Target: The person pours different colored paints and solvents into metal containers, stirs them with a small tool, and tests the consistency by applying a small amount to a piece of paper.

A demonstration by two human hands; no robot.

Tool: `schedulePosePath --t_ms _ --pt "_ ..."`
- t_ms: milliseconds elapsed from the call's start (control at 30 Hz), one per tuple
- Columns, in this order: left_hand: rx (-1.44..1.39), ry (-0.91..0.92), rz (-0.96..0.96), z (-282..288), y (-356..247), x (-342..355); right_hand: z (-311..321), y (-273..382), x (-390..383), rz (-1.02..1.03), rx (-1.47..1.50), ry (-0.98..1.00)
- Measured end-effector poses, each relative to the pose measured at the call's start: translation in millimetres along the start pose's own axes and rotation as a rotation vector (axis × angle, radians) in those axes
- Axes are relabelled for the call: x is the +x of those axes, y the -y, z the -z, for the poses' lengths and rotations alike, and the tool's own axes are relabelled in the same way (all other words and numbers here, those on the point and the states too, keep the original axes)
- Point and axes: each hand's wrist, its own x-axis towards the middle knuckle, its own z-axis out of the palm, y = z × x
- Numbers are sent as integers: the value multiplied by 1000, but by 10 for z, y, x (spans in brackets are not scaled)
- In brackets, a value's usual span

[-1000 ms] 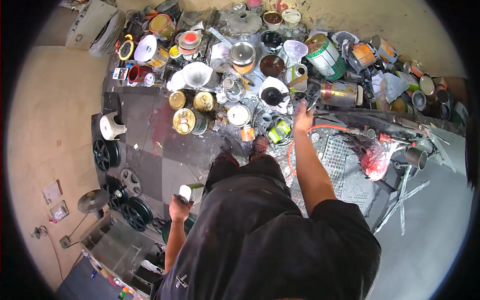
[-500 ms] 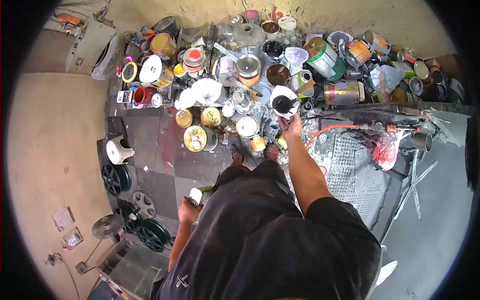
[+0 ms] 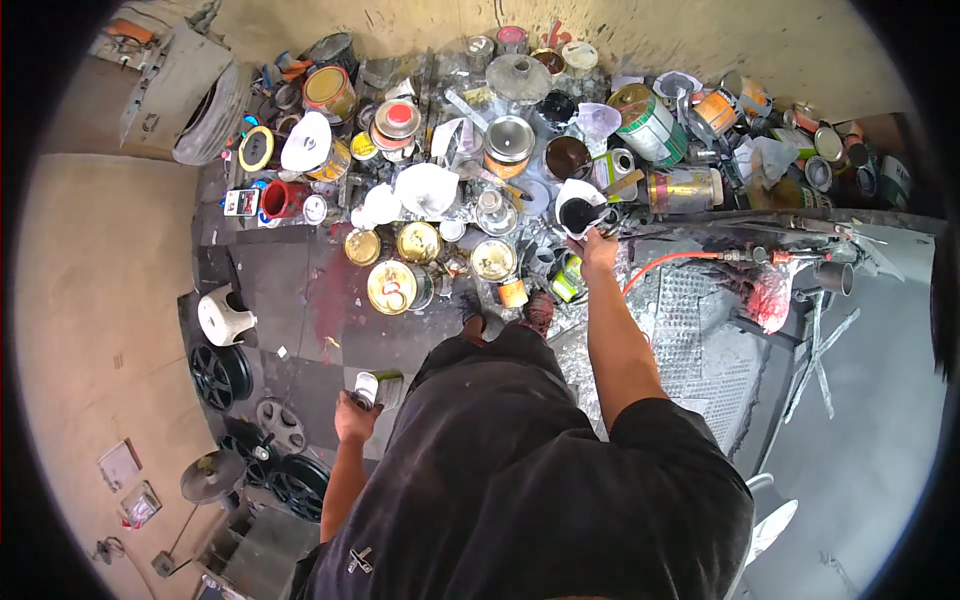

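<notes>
At the near edge of the crowded bench, my right hand (image 3: 600, 249) grips a white paint cup (image 3: 566, 193) by its near right side. Black paint lies inside the cup, and a dark stirring stick seems to lean in it. Some of those fingers are hidden beneath the cup. Low on the left, beside my hip, my left hand (image 3: 355, 416) is closed around one end of a green and white tin can (image 3: 388, 389), which is tilted on its side. Just beyond the cup stands an open can of dark brown paint (image 3: 568, 158).
Paint tins, cups and lids crowd the bench; a green and white tin (image 3: 650, 128) stands at the back. Several gold-lidded tins (image 3: 392, 287) stand near my feet. An orange hose (image 3: 675, 257) curves at right. Wheel rims (image 3: 220, 376) and a white stool (image 3: 224, 316) line the left.
My left hand has moved slightly left and outward with the green and white can. The right hand has shifted to the right along the cup's near side. My view has tilted a little.
</notes>
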Motion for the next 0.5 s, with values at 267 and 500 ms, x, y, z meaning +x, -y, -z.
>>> schedulePosePath --t_ms 267,500 --pt "7 -3 -17 32 22 67 -106 31 -26 96 -172 -52" --pt "-12 -56 -28 -37 -78 47 -110 16 -60 196 -353 -100"
